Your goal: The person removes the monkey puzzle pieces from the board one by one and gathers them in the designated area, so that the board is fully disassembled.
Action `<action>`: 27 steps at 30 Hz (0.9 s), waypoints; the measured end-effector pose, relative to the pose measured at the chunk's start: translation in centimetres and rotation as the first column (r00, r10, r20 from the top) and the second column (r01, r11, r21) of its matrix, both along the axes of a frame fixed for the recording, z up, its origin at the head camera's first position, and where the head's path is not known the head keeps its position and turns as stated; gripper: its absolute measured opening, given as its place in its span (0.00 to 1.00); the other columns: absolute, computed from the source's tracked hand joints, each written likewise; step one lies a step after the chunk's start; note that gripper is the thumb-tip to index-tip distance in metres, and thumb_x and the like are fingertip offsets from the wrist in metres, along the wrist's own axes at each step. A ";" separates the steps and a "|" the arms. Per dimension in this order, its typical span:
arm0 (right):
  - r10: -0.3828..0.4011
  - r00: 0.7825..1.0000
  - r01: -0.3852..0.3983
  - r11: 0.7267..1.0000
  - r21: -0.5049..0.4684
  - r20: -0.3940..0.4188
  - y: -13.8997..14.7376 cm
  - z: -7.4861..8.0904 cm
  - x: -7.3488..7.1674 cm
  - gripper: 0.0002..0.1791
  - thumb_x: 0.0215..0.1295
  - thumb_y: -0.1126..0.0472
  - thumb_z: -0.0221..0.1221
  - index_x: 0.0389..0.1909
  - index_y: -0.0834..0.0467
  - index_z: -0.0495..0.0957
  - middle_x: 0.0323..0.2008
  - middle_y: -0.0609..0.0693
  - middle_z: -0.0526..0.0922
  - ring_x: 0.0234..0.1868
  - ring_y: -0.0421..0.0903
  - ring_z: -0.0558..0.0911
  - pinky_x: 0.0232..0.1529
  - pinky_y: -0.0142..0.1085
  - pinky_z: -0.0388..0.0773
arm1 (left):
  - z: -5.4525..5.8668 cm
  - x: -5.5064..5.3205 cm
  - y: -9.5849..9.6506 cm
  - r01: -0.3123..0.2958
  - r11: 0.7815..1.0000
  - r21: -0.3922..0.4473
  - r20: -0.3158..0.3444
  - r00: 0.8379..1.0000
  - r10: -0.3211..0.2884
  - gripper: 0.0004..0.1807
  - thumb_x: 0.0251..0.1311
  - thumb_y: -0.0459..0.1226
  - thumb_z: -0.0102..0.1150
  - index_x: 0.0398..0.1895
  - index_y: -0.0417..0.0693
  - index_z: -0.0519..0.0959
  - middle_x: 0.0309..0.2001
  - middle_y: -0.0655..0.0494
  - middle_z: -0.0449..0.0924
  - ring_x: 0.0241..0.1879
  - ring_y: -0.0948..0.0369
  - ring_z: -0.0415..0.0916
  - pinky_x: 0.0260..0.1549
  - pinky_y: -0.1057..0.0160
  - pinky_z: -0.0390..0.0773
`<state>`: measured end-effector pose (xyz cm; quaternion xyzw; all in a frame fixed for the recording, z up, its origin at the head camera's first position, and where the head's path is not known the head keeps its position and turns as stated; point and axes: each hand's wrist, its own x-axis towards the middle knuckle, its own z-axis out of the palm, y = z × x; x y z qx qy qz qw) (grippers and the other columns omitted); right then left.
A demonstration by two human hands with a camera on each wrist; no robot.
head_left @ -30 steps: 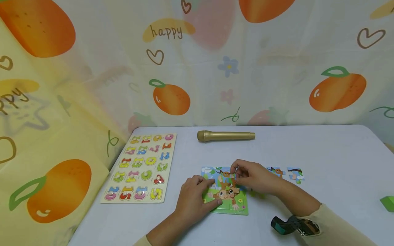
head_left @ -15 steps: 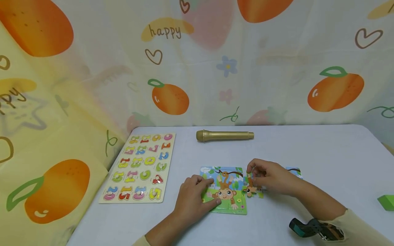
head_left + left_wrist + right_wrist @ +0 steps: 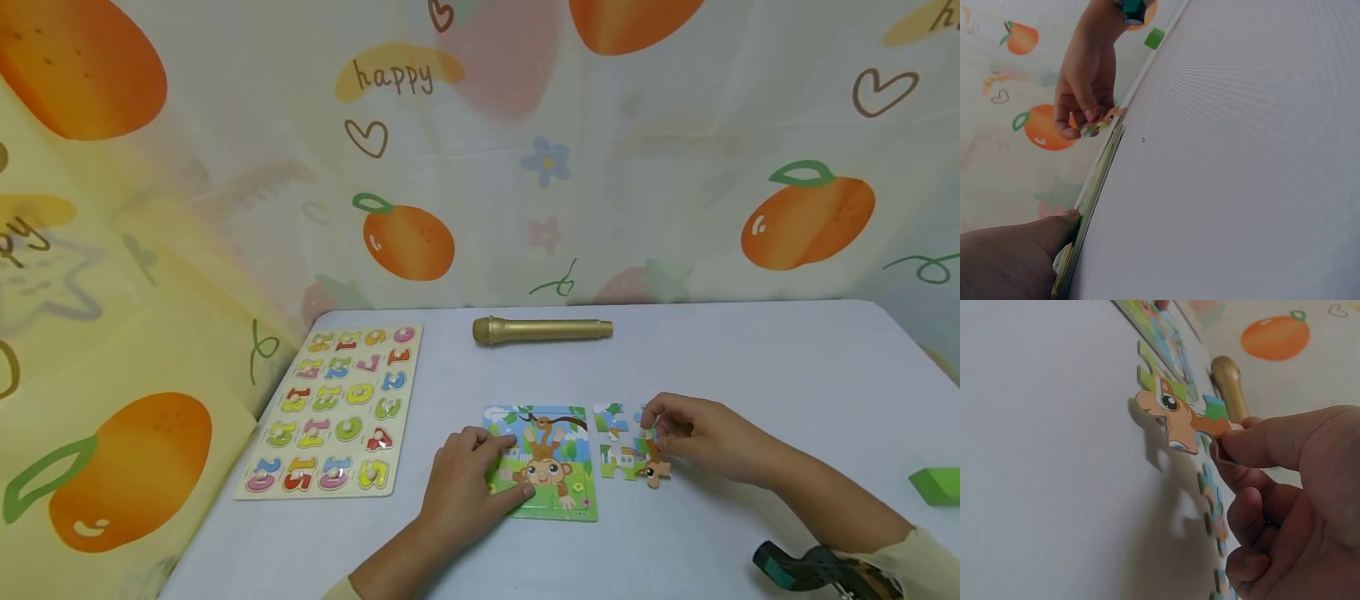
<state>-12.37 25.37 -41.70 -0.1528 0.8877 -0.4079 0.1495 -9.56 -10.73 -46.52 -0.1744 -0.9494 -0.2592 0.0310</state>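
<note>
My left hand rests on the left side of a square monkey picture puzzle, its thumb and index finger lying on the picture. In the left wrist view the thumb presses the board near its edge. To the right of the board, my right hand pinches a jigsaw piece by one end between thumb and fingers. The right wrist view shows a brown animal face with one eye on that piece, raised above the table. Loose jigsaw pieces lie between board and right hand.
A number puzzle board lies at the left. A gold microphone lies near the back edge. At the far right sits a green block. Further loose pieces show below the held piece in the right wrist view.
My right hand has moved right, off the monkey board, carrying the jigsaw piece and uncovering the board's upper right and loose pieces beside it. The left hand stays on the board.
</note>
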 end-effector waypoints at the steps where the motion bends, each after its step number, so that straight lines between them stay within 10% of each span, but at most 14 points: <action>1: -0.007 1.000 0.007 1.000 0.003 0.003 0.3 0.0 0.1 0.11 0.71 0.67 0.64 0.49 0.50 0.81 0.36 0.47 0.78 0.40 0.47 0.76 0.37 0.34 0.74 | 0.0 0.0 0.0 -0.001 1.000 0.001 0.002 1.000 0.001 0.35 0.57 0.61 0.77 0.65 0.57 0.85 0.50 0.61 0.73 0.46 0.61 0.66 0.47 0.56 0.69; 27: -0.025 0.946 0.106 0.966 0.235 -0.324 1.4 -2.1 1.6 0.11 0.67 0.63 0.69 0.46 0.47 0.84 0.34 0.32 0.78 0.29 0.32 0.71 0.35 0.33 0.71 | -0.1 0.1 -0.1 0.005 1.000 -0.001 -0.009 1.000 -0.005 0.37 0.55 0.63 0.77 0.66 0.58 0.84 0.50 0.61 0.73 0.47 0.60 0.66 0.47 0.55 0.69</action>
